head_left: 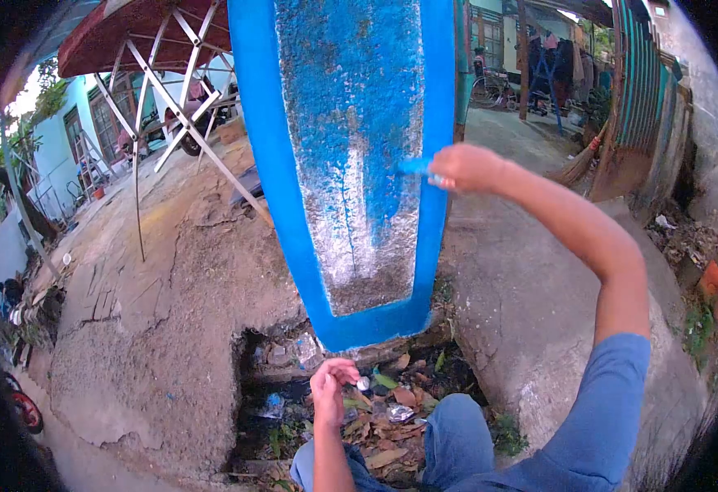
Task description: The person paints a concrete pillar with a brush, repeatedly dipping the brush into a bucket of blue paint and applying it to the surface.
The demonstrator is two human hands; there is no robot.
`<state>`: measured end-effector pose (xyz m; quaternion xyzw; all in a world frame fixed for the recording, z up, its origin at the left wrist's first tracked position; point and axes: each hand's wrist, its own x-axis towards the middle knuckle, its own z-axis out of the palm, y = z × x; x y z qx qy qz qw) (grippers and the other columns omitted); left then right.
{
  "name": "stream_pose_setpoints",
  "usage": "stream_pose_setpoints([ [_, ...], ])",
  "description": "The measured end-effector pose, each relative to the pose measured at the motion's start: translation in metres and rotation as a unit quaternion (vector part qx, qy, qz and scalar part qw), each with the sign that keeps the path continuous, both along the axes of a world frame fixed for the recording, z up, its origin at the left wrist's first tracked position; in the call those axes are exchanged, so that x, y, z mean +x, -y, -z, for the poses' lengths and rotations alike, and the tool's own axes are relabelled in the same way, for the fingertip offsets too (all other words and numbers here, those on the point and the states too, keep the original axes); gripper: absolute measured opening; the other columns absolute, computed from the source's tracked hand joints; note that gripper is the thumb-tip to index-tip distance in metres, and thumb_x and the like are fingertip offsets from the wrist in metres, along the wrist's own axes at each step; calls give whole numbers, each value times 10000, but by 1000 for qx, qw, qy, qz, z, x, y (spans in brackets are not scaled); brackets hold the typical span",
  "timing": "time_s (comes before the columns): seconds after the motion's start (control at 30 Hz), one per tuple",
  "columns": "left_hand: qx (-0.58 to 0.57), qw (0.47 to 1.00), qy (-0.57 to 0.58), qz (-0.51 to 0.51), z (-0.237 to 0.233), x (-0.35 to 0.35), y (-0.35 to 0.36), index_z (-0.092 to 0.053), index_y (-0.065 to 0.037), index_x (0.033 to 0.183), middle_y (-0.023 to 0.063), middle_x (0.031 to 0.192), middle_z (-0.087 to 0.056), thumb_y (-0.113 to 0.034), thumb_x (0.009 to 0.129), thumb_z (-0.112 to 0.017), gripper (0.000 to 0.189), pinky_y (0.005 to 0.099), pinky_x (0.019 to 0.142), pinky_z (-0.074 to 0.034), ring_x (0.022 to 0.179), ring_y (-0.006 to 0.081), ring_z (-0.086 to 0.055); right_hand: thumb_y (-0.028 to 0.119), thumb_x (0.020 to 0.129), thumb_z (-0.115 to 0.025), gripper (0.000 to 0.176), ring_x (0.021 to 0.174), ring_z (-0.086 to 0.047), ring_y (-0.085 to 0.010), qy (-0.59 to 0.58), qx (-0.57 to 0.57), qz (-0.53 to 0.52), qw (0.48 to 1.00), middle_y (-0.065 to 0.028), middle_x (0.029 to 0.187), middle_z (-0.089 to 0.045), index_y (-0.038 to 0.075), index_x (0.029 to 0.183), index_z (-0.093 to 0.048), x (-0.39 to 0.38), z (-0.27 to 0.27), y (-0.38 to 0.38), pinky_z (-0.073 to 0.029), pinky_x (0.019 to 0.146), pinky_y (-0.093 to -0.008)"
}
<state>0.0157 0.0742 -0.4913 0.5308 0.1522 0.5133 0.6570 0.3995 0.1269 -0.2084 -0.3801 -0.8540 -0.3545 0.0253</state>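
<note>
A pillar (351, 123) with a smooth bright blue border stands upright in front of me. Its rough middle panel is patchy with blue, white and grey. My right hand (461, 168), arm stretched out, is closed around a blue-covered paintbrush (413, 166), whose tip is at the right side of the panel by the border. Low in front of me, my left hand (332, 387) hangs near the pillar's base with its fingers loosely bent and nothing visible in it.
Below the pillar is a ditch with dry leaves (383, 435) and plastic litter (273, 406), and my knees are at its edge. A folding-frame canopy (179, 107) stands left on cracked concrete. A broom (576, 168) leans by the corrugated fence (642, 90) at right.
</note>
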Motion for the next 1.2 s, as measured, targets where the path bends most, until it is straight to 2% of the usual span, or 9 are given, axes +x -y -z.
stream_pose_setpoints([
  [0.23,-18,1000,2,7,3,7,-4,-534,28,976,77,814,-594,-549,801,-517,603,253,649,-436,730,147,-574,202,804,-573,166,630,-538,-304,23,166,19,986,-120,668,-507,48,800,-511,-5,-121,9,-445,545,-400],
  [0.4,-5,1000,-1,13,2,13,-1,-535,27,975,76,813,-593,-551,806,-508,603,248,646,-436,727,144,-572,205,799,-546,169,616,-560,-316,12,317,-74,945,-124,654,-519,61,745,-475,-9,-155,3,-449,536,-417],
  [0.47,-6,1000,0,15,0,13,0,-536,27,972,73,811,-591,-555,805,-506,606,250,645,-434,722,141,-569,214,819,-532,179,620,-560,-316,8,343,-59,938,-121,658,-515,60,753,-469,-11,-154,6,-455,543,-412],
  [0.6,-14,1000,7,9,1,10,-3,-537,26,970,72,808,-589,-561,798,-513,611,250,644,-432,721,138,-565,218,829,-524,179,612,-564,-325,-2,265,-17,964,-137,675,-540,51,771,-490,2,-116,-7,-464,545,-419],
  [0.7,-12,1000,3,2,1,9,-3,-538,27,970,73,807,-589,-560,796,-518,612,250,646,-431,721,139,-565,206,810,-535,174,618,-569,-336,-30,150,20,988,-150,689,-552,39,779,-496,-3,-72,-3,-464,547,-428],
  [0.87,-15,1000,-6,-1,-1,14,2,-532,22,951,90,759,-567,-579,778,-517,626,269,626,-430,703,160,-552,210,795,-535,181,659,-575,-336,-23,28,56,998,-152,717,-561,34,774,-497,-10,0,7,-464,590,-437],
  [0.93,-8,1000,5,3,-1,14,5,-537,24,959,84,781,-580,-571,787,-516,620,259,638,-432,709,148,-558,236,798,-526,202,694,-575,-334,-6,-86,90,992,-146,734,-565,36,776,-503,-16,25,12,-456,629,-449],
  [1.13,-3,1000,19,15,0,7,4,-541,28,965,78,793,-591,-566,795,-512,618,249,649,-433,716,138,-564,271,812,-517,228,706,-564,-349,-37,-130,81,987,-144,732,-568,48,772,-537,-26,28,20,-442,641,-467],
  [1.2,1,1000,22,19,1,7,4,-539,28,967,78,790,-591,-564,797,-511,617,249,647,-433,717,138,-564,278,812,-522,241,690,-560,-349,-55,-111,75,989,-146,713,-563,46,752,-538,-17,9,13,-442,629,-463],
])
